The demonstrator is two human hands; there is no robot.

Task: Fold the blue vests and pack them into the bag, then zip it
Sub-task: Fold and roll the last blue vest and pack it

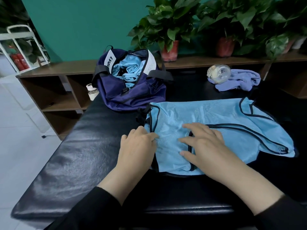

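A light blue mesh vest [207,117] with dark trim lies spread sideways on the black padded bench [74,155]. My left hand [137,146] grips the vest's left edge, fingers curled into the fabric. My right hand [204,146] rests flat on the vest's middle, fingers spread and straight. Behind the vest stands a navy bag [132,95], its top unzipped and wide open, with several rolled blue vests [129,70] inside.
A glass jar [219,74] lies on a purple cloth [240,80] at the bench's far right. A small white-capped bottle [91,92] stands left of the bag. Wooden shelving [54,90] with potted plants [169,30] runs along the green wall behind.
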